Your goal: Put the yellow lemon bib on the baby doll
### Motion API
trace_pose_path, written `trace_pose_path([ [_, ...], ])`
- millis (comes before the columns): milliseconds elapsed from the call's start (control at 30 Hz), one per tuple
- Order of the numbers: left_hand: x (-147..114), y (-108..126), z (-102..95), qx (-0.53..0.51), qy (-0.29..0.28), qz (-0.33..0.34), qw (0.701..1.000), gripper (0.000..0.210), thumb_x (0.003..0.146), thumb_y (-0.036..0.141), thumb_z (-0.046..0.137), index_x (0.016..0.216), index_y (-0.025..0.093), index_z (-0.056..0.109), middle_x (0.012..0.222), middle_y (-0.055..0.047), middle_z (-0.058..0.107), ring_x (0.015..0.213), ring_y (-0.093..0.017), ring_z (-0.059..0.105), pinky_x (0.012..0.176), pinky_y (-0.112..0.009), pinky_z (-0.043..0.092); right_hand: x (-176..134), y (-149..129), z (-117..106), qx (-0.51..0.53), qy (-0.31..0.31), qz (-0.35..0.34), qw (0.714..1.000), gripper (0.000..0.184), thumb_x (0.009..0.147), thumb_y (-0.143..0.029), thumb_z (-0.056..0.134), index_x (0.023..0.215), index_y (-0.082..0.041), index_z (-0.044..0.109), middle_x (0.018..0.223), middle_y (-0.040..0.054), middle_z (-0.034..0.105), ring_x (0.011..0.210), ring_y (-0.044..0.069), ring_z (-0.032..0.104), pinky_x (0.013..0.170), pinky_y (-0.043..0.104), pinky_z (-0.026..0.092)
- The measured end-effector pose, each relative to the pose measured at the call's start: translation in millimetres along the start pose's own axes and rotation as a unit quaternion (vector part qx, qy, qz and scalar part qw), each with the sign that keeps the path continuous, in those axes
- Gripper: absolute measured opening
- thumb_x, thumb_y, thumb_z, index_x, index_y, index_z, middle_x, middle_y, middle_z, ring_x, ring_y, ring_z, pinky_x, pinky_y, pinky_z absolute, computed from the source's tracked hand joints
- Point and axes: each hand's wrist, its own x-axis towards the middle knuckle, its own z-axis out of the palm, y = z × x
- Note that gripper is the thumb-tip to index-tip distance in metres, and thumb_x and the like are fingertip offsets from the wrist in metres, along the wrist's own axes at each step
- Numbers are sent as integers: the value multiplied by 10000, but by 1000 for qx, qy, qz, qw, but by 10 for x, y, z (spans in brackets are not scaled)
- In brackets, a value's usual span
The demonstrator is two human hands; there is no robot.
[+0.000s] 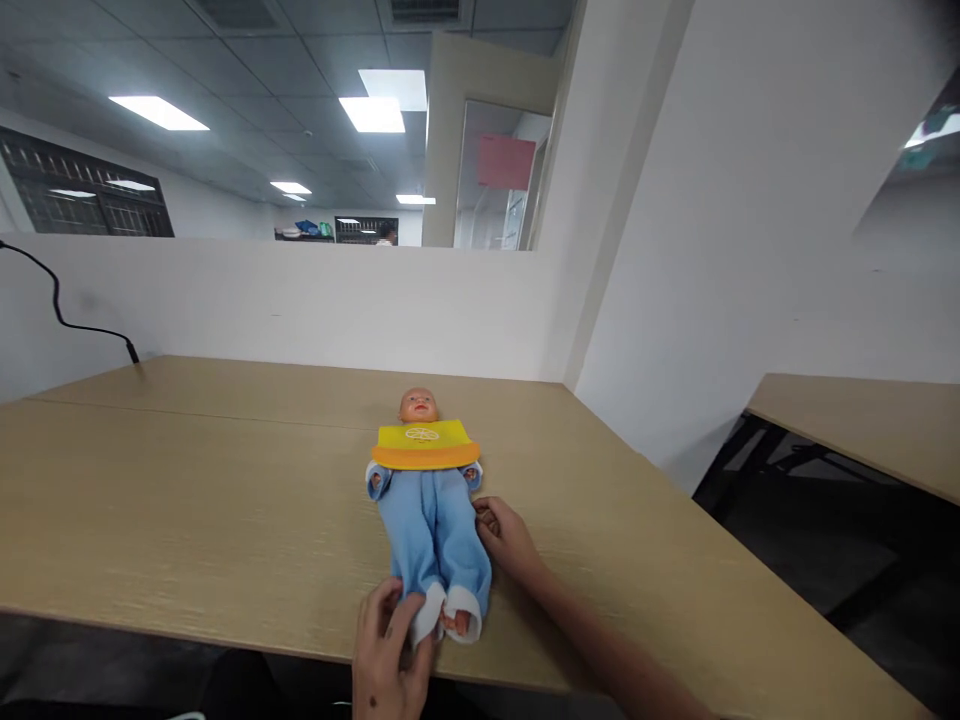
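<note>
The doll [429,515] lay on its back at the lower centre of the frame, head toward the middle, feet near the lower edge of the table [225,500]. The left hand [391,655], at the bottom centre, had its fingers bent around the picture-left white cuff [429,612], though whether they pinched the cloth could not be told. The right hand [510,540], lower right of centre, was half curled against the side of the other trouser leg; a grip there could not be made out either. Handling the garment well called, in my judgement, for a light fingertip pinch on fabric alone, one hand steadying the body while the other smoothed the leg evenly, without twisting the foot. The blue trousers [409,510] looked soft and fleecy, loosely creased, with the cuffs flaring into wide rings. Above them the yellow bib [424,440] seemed smooth and pliable, its orange lower edge curved like a trough. The doll's head [418,404] was rounded and plastic-looking; the tabletop showed pale, wood-like grain with a faint sheen.
</note>
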Motion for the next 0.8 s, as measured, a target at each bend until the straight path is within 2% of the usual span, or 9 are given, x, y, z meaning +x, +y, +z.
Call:
trace_pose_path([
  [167, 119, 76, -50, -25, -40, 10, 999, 65, 823, 236, 564, 830, 208, 622, 862, -67, 626, 799, -161, 626, 703, -245, 535, 2, -42, -8, 9, -2, 14, 1000, 222, 723, -153, 451, 900, -175, 583, 792, 24, 617, 682, 138, 550, 654, 246, 440],
  [267, 48, 18, 9, -6, -29, 21, 999, 156, 828, 243, 552, 953, 212, 641, 892, -78, 626, 820, -171, 624, 712, -255, 536, 5, -78, -25, 6, -1, 20, 1000, 218, 718, -149, 446, 883, -167, 586, 756, 24, 608, 651, 134, 540, 621, 234, 428],
  [367, -51, -52, 78, 38, -59, 25, 997, 317, 828, 228, 547, 1137, 253, 613, 955, -91, 606, 858, -179, 618, 713, -265, 539, 9, -101, -36, -1, -10, 17, 1000, 214, 720, -151, 443, 871, -158, 593, 732, 28, 611, 635, 137, 536, 605, 234, 419],
  [433, -74, -71, 93, 66, -71, 23, 995, 355, 822, 222, 553, 1168, 281, 602, 1005, -102, 583, 892, -190, 607, 712, -278, 541, 11, -101, -35, -8, -10, 12, 1000, 208, 722, -156, 449, 865, -163, 598, 745, 31, 622, 647, 141, 543, 619, 238, 420],
  [600, 36, 9, 22, 96, -82, 67, 990, 377, 799, 194, 573, 1161, 295, 606, 1153, -132, 517, 995, -235, 555, 774, -352, 532, 9, -84, -28, -9, -18, 13, 1000, 225, 731, -167, 451, 893, -165, 607, 800, 42, 642, 690, 152, 562, 657, 252, 432],
  [800, 137, 118, -40, 55, -49, 69, 995, 272, 805, 129, 564, 1036, 248, 646, 1057, -109, 507, 927, -200, 537, 752, -322, 517, 19, -80, -46, 19, -26, 27, 999, 217, 720, -139, 444, 875, -167, 594, 736, 18, 617, 651, 131, 546, 619, 228, 427],
])
